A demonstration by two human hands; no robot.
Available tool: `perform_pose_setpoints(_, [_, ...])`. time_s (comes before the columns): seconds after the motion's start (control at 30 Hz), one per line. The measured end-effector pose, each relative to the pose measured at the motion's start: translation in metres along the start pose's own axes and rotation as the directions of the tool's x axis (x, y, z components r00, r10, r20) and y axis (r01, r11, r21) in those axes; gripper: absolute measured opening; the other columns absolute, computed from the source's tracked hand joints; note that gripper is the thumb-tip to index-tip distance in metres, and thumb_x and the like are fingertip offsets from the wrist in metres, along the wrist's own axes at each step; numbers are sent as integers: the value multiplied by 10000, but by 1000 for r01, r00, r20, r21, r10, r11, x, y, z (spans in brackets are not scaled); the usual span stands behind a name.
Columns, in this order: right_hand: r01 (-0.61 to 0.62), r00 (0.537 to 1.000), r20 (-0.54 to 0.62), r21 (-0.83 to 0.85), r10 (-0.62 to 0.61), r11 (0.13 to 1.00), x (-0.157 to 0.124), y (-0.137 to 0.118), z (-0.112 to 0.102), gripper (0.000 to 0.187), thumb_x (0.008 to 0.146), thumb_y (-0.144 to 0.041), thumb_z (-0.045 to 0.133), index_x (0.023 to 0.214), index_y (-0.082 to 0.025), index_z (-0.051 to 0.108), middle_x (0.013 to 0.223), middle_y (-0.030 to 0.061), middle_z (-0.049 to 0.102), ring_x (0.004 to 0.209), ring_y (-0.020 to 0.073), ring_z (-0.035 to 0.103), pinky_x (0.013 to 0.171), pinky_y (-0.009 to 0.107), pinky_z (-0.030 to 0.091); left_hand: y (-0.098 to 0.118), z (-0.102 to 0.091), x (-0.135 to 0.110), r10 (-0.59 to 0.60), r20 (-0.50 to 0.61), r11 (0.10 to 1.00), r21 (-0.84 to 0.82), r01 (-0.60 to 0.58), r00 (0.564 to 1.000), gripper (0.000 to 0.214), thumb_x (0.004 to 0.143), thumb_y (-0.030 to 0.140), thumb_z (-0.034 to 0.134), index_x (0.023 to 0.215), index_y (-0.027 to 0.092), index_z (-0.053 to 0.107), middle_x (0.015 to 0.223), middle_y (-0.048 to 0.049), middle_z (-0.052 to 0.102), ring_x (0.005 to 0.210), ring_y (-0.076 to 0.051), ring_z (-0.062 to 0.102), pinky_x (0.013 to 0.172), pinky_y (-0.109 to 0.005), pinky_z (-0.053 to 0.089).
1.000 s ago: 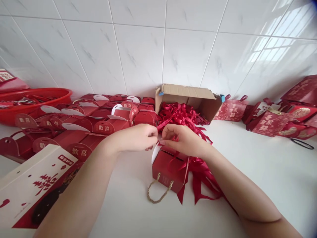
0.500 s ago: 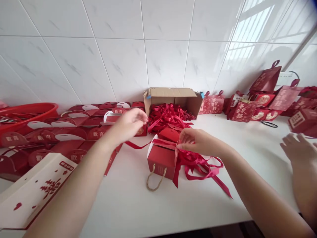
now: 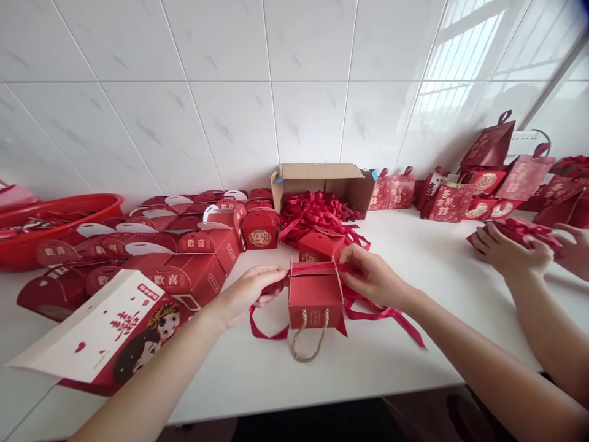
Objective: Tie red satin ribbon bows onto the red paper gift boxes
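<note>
A small red gift box (image 3: 315, 298) stands upright in front of me, its twisted rope handle (image 3: 309, 355) hanging down the near side onto the table. Red ribbon (image 3: 313, 268) runs across the top of the box, passing out at both sides. At the left side, my left hand (image 3: 257, 285) is closed on the ribbon, with a loop hanging below it. My right hand (image 3: 370, 276) pinches the ribbon close to the right side panel, partly hiding it. Another red box (image 3: 317, 244) sits right behind this one.
An open cardboard box (image 3: 322, 172) spills ribbons (image 3: 313, 212) at the back. Rows of red boxes (image 3: 200, 242), a white printed box (image 3: 105, 325) and a red basin (image 3: 92, 205) stand left. Finished-looking bags (image 3: 446, 201) are at right, beside another person's hands (image 3: 515, 252) holding a red box.
My left hand has come down and nearer to the box's left side, now gripping ribbon. The box appears slightly further right and squarer to me. The other person's hands now hold a red box.
</note>
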State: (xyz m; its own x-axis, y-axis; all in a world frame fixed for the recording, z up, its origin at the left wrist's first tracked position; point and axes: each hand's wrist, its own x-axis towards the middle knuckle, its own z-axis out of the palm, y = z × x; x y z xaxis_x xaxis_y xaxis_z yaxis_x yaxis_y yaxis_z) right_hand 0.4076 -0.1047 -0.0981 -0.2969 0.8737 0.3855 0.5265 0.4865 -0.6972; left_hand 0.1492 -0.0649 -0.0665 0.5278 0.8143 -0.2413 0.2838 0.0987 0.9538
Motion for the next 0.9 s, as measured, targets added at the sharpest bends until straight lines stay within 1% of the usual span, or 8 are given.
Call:
perform_pose_setpoints(0.07, [48, 998, -30, -113, -52, 992, -2, 1, -2, 41, 874, -186, 482, 892, -221, 470, 818, 27, 574, 682, 143, 496, 612, 276, 409, 0, -2, -1, 29, -54, 999, 41, -26, 998, 309, 792, 428, 562, 649, 156, 528, 581, 50, 401, 460, -56, 256, 468, -237, 155])
perform_pose_setpoints(0.17, [100, 993, -36, -231, -111, 968, -2, 0, -4, 100, 928, -202, 407, 910, -236, 499, 886, 57, 610, 753, 171, 546, 686, 312, 438, 1, -3, 2, 91, -150, 986, 155, -67, 985, 232, 754, 400, 602, 719, 171, 604, 595, 51, 414, 497, -77, 296, 490, -242, 195])
perform_pose_setpoints(0.33, [66, 994, -70, -206, -82, 976, 4, -11, -7, 168, 923, -270, 433, 788, -212, 514, 855, 58, 575, 758, 173, 528, 693, 312, 437, 10, 1, 3, 207, -160, 964, 204, -173, 965, 288, 769, 424, 593, 633, 176, 541, 604, 42, 374, 559, -98, 310, 528, -251, 232])
perform_pose_setpoints(0.43, [-174, 985, 2, -14, 174, 985, 10, -16, -9, 356, 925, -384, 433, 623, -196, 420, 623, -8, 462, 559, 119, 404, 550, 270, 356, 10, 0, 5, 208, -131, 967, 174, -184, 969, 361, 787, 495, 577, 631, 183, 483, 611, 44, 313, 560, -103, 280, 526, -261, 203])
perform_pose_setpoints(0.53, [-440, 897, 180, 274, 404, 855, 15, -14, -8, 465, 892, -504, 465, 562, -192, 368, 506, -56, 338, 453, 73, 264, 463, 244, 236, 2, -5, 10, 187, -134, 968, 191, -160, 973, 386, 793, 531, 569, 647, 190, 464, 595, 60, 241, 535, -99, 208, 518, -270, 147])
perform_pose_setpoints(0.7, [-560, 828, 334, 483, 450, 673, 14, 2, 0, 553, 770, -640, 577, 583, -196, 307, 510, -83, 279, 432, 39, 158, 418, 225, 110, -16, -14, 20, 115, -123, 977, 192, -90, 986, 375, 787, 541, 568, 691, 180, 532, 581, 65, 266, 518, -91, 196, 497, -256, 126])
perform_pose_setpoints(0.77, [-537, 843, 330, 480, 425, 694, 10, 8, 6, 549, 776, -671, 546, 621, -201, 308, 534, -88, 251, 443, 43, 136, 418, 225, 100, -21, -11, 22, 134, -101, 978, 174, -115, 986, 377, 802, 537, 549, 695, 175, 537, 580, 65, 277, 518, -89, 205, 489, -248, 133])
perform_pose_setpoints(0.9, [-405, 913, 202, 338, 355, 850, -1, 17, 21, 520, 839, -679, 426, 653, -197, 364, 569, -67, 283, 486, 70, 229, 458, 232, 208, -29, 3, 22, 218, -106, 967, 155, -200, 970, 383, 823, 526, 516, 667, 178, 494, 590, 59, 318, 525, -89, 232, 482, -232, 188])
